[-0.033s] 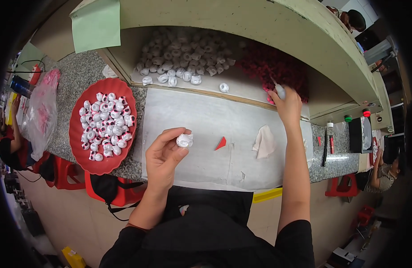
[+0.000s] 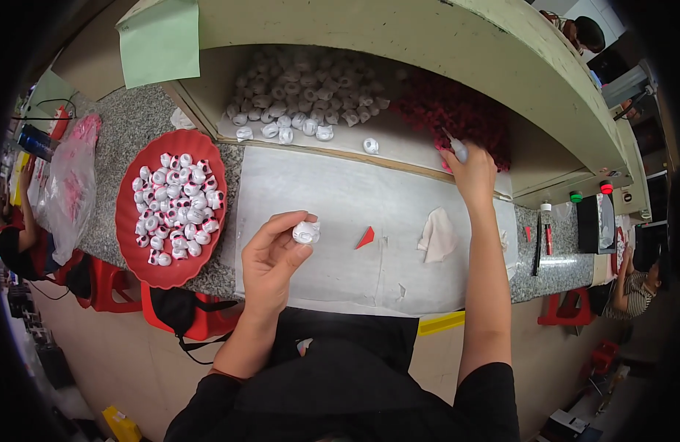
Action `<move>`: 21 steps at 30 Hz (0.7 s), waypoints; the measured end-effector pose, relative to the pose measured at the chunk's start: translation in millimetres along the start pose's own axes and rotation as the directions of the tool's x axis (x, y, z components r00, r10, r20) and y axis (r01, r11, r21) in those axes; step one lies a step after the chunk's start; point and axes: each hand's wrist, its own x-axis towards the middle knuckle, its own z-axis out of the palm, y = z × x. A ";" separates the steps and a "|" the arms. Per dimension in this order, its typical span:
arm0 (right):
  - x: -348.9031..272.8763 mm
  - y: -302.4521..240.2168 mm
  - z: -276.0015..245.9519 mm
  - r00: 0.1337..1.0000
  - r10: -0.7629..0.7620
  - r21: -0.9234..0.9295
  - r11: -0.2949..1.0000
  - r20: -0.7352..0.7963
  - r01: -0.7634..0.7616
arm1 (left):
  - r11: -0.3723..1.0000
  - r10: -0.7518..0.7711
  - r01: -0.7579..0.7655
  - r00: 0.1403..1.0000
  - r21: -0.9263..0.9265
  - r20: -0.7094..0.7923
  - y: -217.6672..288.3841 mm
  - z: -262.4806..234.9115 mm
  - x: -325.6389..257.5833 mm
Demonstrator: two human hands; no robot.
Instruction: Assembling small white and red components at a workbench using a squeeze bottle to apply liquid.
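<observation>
My left hand [image 2: 270,254] pinches a small white rounded plastic piece [image 2: 306,233] between thumb and fingers above the white sheet [image 2: 318,191]. My right hand [image 2: 472,173] reaches into the shelf at the right, closed around a small pale bottle with a thin nozzle [image 2: 458,151]. The nozzle points into a heap of small dark pink pieces [image 2: 465,110], at the heap's near edge. Whether the fingers also touch a pink piece cannot be made out. More white pieces [image 2: 303,92] lie heaped left of the pink ones, with a single white piece [image 2: 370,145] near the shelf's front.
A red scalloped plate [image 2: 159,274] at left holds several white-and-pink pieces. On the sheet lie a red scrap [image 2: 365,237] and a pale cloth [image 2: 436,234]. The green shelf top [image 2: 428,37] overhangs the heaps. Pens [image 2: 548,237] and a black box [image 2: 596,225] stand right.
My right hand has shifted very slightly left with the bottle, its nozzle staying at the pink heap. My left hand keeps its hold on the white piece.
</observation>
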 end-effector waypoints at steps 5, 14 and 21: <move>0.6 -1.5 17.8 0.999 -0.031 -0.049 0.998 -0.018 0.030 | 0.998 -0.026 0.027 1.000 -0.052 0.010 -0.4 -1.1 -1.3; -85.2 -89.9 -45.7 0.961 -0.064 0.932 0.269 0.270 -0.244 | 0.984 -0.063 0.073 0.996 -0.164 0.067 -8.5 1.6 -5.9; -131.4 -132.4 -43.9 0.898 -0.243 0.930 0.084 0.368 -0.358 | 0.970 0.170 -0.198 0.967 0.140 0.188 -1.3 0.3 -11.3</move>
